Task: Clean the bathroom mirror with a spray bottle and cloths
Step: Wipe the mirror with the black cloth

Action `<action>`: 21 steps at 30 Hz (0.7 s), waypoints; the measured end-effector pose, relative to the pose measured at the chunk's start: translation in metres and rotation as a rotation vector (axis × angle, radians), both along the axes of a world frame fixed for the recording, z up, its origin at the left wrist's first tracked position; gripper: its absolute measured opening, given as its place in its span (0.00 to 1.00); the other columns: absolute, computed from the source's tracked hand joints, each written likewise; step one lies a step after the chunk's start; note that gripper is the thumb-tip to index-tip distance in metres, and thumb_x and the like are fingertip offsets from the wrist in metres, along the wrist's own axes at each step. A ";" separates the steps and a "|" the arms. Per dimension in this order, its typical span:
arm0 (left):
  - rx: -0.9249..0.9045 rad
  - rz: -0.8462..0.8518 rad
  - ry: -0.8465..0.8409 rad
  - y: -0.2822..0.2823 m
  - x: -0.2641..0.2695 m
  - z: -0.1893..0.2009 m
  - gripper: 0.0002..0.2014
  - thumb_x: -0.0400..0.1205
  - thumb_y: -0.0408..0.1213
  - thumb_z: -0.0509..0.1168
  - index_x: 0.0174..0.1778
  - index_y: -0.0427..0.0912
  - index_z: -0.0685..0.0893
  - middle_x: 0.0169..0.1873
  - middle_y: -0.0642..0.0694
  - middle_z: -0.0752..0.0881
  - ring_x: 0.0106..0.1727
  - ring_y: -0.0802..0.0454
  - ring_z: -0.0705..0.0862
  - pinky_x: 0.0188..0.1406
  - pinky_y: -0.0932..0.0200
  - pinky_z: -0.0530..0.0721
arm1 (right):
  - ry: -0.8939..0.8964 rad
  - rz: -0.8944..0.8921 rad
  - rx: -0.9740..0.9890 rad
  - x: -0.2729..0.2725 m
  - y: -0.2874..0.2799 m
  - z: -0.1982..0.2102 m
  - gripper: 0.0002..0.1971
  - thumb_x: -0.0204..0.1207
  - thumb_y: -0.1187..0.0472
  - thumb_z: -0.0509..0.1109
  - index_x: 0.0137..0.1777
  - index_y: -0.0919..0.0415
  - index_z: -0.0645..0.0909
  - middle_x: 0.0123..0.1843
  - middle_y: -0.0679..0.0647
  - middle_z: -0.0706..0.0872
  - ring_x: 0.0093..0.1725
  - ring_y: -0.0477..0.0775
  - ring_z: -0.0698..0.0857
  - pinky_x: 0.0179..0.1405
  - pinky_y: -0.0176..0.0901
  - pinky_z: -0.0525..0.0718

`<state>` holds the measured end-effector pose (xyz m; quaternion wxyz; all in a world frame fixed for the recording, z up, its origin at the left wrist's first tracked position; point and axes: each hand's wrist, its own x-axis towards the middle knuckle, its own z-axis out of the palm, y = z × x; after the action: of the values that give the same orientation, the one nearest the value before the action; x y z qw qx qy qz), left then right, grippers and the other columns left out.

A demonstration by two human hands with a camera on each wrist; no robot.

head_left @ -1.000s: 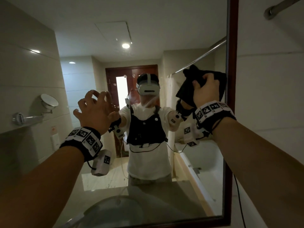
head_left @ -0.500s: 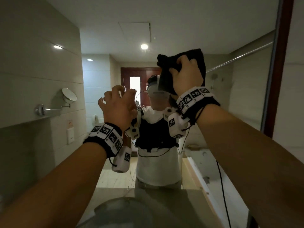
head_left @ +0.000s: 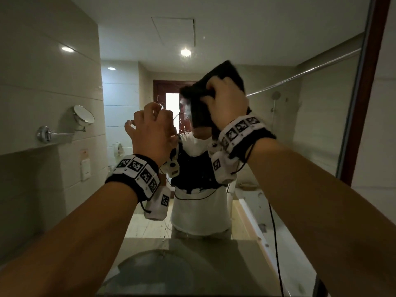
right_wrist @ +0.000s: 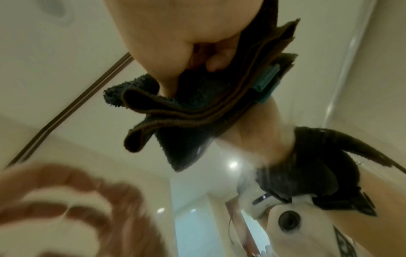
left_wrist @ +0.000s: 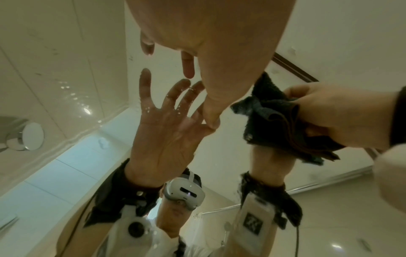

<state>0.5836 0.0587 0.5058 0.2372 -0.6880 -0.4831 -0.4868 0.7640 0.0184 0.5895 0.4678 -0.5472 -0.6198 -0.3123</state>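
Against the mirror [head_left: 321,116], R hand [head_left: 227,103] gripped a folded dark cloth [head_left: 216,82] w/ fingers curled round it, pressing it to the glass; just beside it, L hand [head_left: 152,133] held nothing, fingers loosely spread, tips near the glass.

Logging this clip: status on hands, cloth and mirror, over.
Right hand grips dark cloth against mirror. Left hand empty, fingertips on the glass. Droplets on mirror; nothing blocking.
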 end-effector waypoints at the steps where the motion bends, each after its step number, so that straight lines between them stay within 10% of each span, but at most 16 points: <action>1: 0.001 -0.001 0.006 0.000 0.000 -0.002 0.30 0.70 0.44 0.78 0.67 0.53 0.76 0.74 0.46 0.69 0.73 0.38 0.70 0.72 0.27 0.64 | 0.046 -0.011 0.030 0.010 -0.003 0.006 0.10 0.78 0.51 0.69 0.57 0.52 0.79 0.54 0.50 0.80 0.50 0.52 0.80 0.47 0.45 0.76; 10: 0.027 0.009 -0.028 0.004 0.005 -0.005 0.30 0.69 0.44 0.77 0.67 0.52 0.77 0.74 0.47 0.69 0.74 0.40 0.69 0.73 0.29 0.63 | 0.321 -0.024 0.149 0.043 -0.010 0.030 0.12 0.79 0.50 0.69 0.59 0.52 0.79 0.59 0.51 0.81 0.47 0.45 0.74 0.44 0.41 0.69; 21: 0.026 0.003 -0.040 0.007 0.003 -0.004 0.29 0.68 0.44 0.77 0.65 0.50 0.78 0.74 0.47 0.70 0.73 0.40 0.70 0.71 0.30 0.65 | -0.037 -0.006 -0.006 -0.011 0.004 0.002 0.11 0.77 0.49 0.71 0.55 0.50 0.79 0.52 0.48 0.77 0.46 0.47 0.76 0.45 0.45 0.76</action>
<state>0.5867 0.0652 0.5023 0.2371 -0.6744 -0.4824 -0.5062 0.7534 0.0219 0.5917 0.4536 -0.5446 -0.6276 -0.3220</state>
